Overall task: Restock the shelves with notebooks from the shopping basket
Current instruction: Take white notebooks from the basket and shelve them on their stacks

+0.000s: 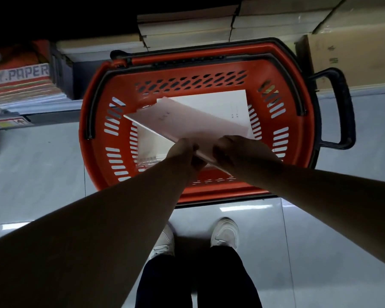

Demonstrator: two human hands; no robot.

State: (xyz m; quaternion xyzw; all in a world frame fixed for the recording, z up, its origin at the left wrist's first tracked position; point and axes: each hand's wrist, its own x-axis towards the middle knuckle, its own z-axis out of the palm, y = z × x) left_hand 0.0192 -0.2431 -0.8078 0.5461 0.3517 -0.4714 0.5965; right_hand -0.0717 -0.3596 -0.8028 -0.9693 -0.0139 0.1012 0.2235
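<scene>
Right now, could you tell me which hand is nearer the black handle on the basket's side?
Right. The right hand grips the notebook on the side toward the black handle; the left hand grips the same edge, farther from it.

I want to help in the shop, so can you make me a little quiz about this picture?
1. True or false: the left hand and right hand both hold the lifted notebook.
2. The basket is: A blue, B orange, C green?
3. Fill in: a white notebook lies ___ the basket.
Key: 1 true; 2 B; 3 inside.
</scene>
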